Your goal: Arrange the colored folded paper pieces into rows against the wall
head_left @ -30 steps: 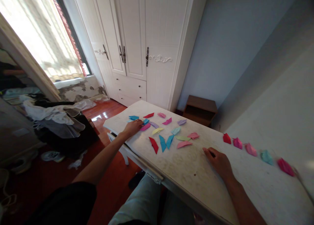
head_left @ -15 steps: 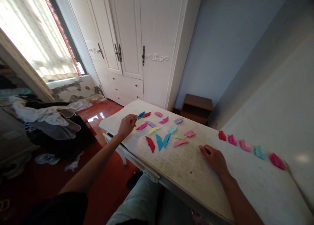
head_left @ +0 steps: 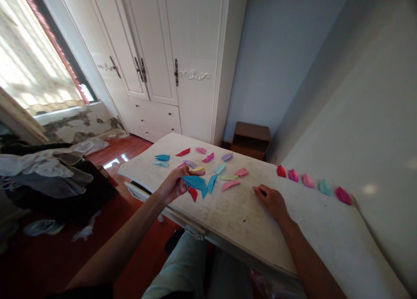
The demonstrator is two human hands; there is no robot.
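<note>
In the head view, my left hand [head_left: 174,187] is closed on a blue folded paper piece [head_left: 194,181], pinching its left end. It is above the near left part of the white table [head_left: 228,229]. The piece partly covers a red folded paper [head_left: 193,194] below it. Just right of it, another blue folded paper [head_left: 212,184] lies on the table. My right hand [head_left: 270,202] rests on the table with its fingers curled in and nothing showing in them. Nearest to it is a pink folded paper [head_left: 230,185].
Several more folded papers lie about the table, among them a blue one [head_left: 162,157] at the left. A row of them, starting with a red one [head_left: 281,171], stands along the wall side. A white wardrobe [head_left: 195,38] and brown nightstand [head_left: 252,131] are behind.
My left hand has come back toward me from the table's far left with the blue folded paper piece. The view has shifted slightly right. My right hand stays curled on the table.
</note>
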